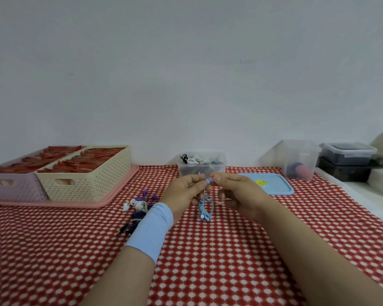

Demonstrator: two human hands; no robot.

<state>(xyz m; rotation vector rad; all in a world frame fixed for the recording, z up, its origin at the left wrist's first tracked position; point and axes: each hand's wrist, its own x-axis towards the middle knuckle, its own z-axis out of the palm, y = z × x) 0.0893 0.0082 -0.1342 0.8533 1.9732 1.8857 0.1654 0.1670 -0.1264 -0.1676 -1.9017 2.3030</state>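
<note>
Two bare hands meet above the middle of a counter (208, 261) covered in a red and white patterned cloth. The left hand (186, 191), with a pale blue wristband (150, 230) on its wrist, curls its fingers round a set of light blue earphones (206, 208). The right hand (239, 193) pinches one small blue end of the earphones between thumb and forefinger, right beside the left thumb. The rest of the cable hangs in a loose bundle below the hands, just above the cloth.

Near the left wrist, a tangle of purple and white earphones (139, 203) lies on the counter. At the middle of the far edge stands a clear tub (221, 165) holding more cables, with a blue lid (279, 186) lying flat to its right. At the far left corner, a cream basket (86, 186) sits on a pink tray (119, 191).
</note>
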